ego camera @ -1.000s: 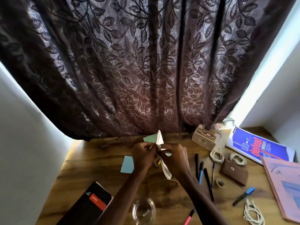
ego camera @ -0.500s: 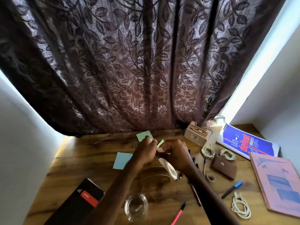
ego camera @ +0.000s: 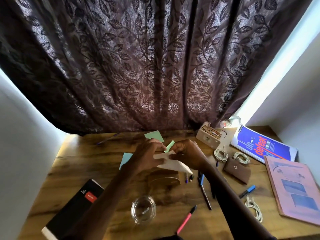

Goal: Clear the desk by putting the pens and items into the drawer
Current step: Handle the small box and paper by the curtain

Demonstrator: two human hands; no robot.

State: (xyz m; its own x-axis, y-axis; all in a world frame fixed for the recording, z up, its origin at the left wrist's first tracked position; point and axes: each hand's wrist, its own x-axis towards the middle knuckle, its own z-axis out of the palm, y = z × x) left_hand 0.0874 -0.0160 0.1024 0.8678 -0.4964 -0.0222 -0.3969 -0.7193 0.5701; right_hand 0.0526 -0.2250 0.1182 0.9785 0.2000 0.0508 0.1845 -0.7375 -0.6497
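Both my hands meet over the middle of the wooden desk (ego camera: 72,170). My left hand (ego camera: 147,156) and my right hand (ego camera: 187,153) together grip a white folded paper (ego camera: 174,166) and a small green slip (ego camera: 170,146). A green note (ego camera: 154,135) lies just behind them and a light blue note (ego camera: 125,159) pokes out left of my left wrist. Several pens (ego camera: 204,191) lie under and beside my right forearm, a pink pen (ego camera: 186,219) nearer me, a blue-capped marker (ego camera: 247,191) to the right. No drawer is in view.
A glass ashtray (ego camera: 143,209) and a black box (ego camera: 76,205) sit near the front. A brown wooden holder (ego camera: 164,179) stands under my hands. Coiled cables (ego camera: 220,154), a brown pouch (ego camera: 237,170), a beige box (ego camera: 209,135), a blue booklet (ego camera: 259,146) and a pink book (ego camera: 294,187) fill the right side. A curtain hangs behind.
My hands have lowered the white paper from upright to nearly flat above the desk, still holding it together. The view has shifted slightly.
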